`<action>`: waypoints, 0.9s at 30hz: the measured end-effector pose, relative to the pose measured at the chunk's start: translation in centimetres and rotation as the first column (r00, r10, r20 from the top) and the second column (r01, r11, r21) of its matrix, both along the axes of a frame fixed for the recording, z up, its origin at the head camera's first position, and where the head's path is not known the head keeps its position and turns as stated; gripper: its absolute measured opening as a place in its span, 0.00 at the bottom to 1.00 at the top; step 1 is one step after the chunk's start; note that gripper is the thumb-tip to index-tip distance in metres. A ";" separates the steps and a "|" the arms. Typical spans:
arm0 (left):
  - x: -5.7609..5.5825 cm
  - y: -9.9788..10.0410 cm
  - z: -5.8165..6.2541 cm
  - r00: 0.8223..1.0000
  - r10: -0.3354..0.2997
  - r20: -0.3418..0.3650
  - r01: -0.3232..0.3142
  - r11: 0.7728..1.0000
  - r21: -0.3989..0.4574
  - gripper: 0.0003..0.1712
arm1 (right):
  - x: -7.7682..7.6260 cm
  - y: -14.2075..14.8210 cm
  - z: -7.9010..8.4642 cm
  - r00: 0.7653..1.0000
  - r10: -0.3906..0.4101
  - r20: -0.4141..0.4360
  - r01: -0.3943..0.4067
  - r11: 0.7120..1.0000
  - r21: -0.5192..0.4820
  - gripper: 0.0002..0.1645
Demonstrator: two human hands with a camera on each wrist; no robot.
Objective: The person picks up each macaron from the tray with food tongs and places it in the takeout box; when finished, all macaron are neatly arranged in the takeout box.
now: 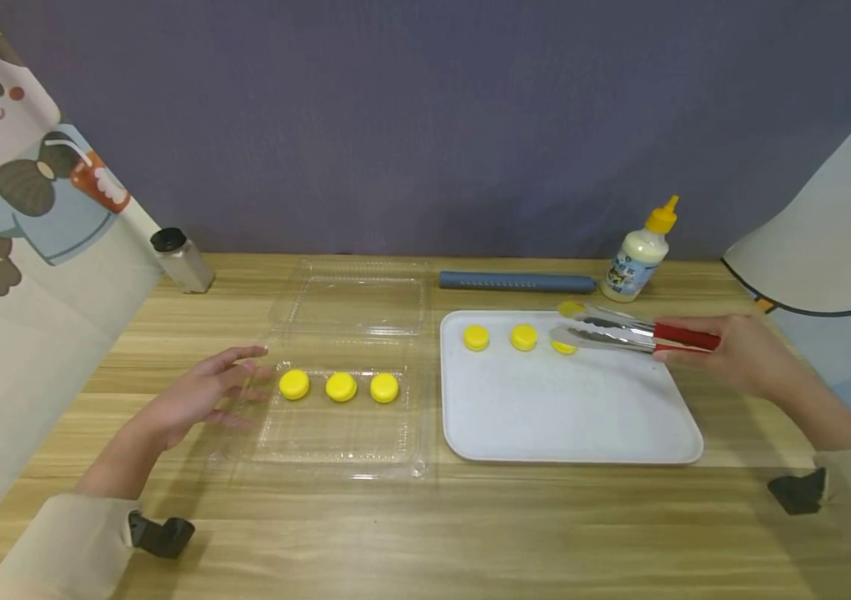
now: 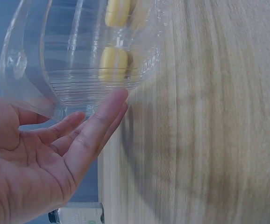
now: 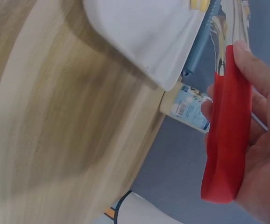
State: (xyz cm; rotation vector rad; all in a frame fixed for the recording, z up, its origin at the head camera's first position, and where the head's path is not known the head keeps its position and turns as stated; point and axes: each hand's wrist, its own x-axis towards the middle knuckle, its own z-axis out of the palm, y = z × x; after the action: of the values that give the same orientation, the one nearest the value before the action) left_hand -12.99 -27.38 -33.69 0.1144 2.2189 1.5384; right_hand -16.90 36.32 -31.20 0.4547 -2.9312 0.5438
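My right hand [image 1: 743, 354] holds metal tongs [image 3: 228, 126] by their red handles, thumb on one side. The tong tips spread over the back of a white tray [image 1: 568, 417]. Two yellow patches of macaron show beside the tips; whether these are one macaron or two, I cannot tell. Left of them on the tray sit a macaron [image 1: 476, 337] and a second macaron [image 1: 523, 337]. My left hand [image 1: 207, 390], fingers loosely extended, is at the left side of a clear plastic box [image 1: 335, 433]. Three yellow macarons [image 1: 341, 387] stand in a row inside it.
The box's clear lid [image 1: 357, 296] lies opened toward the back wall. Behind the tray is a blue-grey bar [image 1: 515, 282], with a yellow-capped squeeze bottle [image 1: 631, 262] at its right. A black-capped jar [image 1: 183, 262] stands at the back left of the wooden table [image 1: 470, 533].
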 end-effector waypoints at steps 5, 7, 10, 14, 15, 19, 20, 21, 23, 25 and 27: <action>0.0 0.0 0.0 1.000 0.004 0.001 -0.004 1.000 0.003 0.34 | 0.1 0.4 -0.3 0.998 -0.028 0.064 0.027 0.999 0.019 0.34; 0.0 0.0 0.0 1.000 0.006 0.002 -0.006 1.000 0.002 0.34 | 0.0 0.5 -0.5 0.994 -0.039 0.104 0.037 0.999 0.021 0.35; 0.0 -0.1 -0.1 1.000 0.000 -0.003 0.000 1.000 0.005 0.33 | -0.1 0.5 -0.7 0.988 -0.049 0.144 0.046 0.999 0.026 0.36; 0.0 0.0 -0.1 1.000 0.001 -0.003 -0.001 1.000 0.004 0.33 | -0.4 0.4 -1.0 0.988 -0.050 0.149 0.044 0.998 0.043 0.36; 0.0 0.0 0.0 1.000 0.003 -0.001 -0.003 1.000 0.004 0.34 | -0.5 0.4 -1.1 0.988 -0.050 0.149 0.044 0.998 0.042 0.36; 0.0 0.1 0.1 1.000 0.008 0.004 -0.008 1.000 0.002 0.34 | -0.5 0.3 -1.4 0.987 -0.059 0.150 0.057 0.998 0.017 0.35; 0.0 0.0 0.1 1.000 0.003 0.000 -0.003 1.000 0.002 0.34 | -0.4 0.2 -1.5 0.987 -0.063 0.148 0.062 0.998 0.009 0.34; 0.0 0.0 0.0 1.000 0.003 0.001 -0.003 1.000 0.001 0.34 | -0.4 0.2 -1.6 0.988 -0.067 0.141 0.067 0.998 0.003 0.34; 0.0 0.0 0.0 1.000 0.002 0.001 -0.002 1.000 0.000 0.34 | -0.4 0.2 -1.8 0.987 -0.080 0.137 0.081 0.997 -0.004 0.33; 0.0 0.0 0.1 1.000 0.000 -0.001 0.000 1.000 0.001 0.34 | -0.4 0.2 -1.9 0.989 -0.087 0.123 0.088 0.996 -0.004 0.33; 0.0 0.1 0.2 1.000 0.003 0.002 -0.003 1.000 0.000 0.34 | -0.4 0.1 -2.0 0.990 -0.089 0.107 0.089 0.996 -0.002 0.33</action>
State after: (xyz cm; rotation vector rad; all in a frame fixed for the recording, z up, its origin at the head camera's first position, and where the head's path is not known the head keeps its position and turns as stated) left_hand -12.97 -27.28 -33.52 0.1095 2.2190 1.5393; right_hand -17.33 36.43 -33.23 0.3010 -3.0327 0.5843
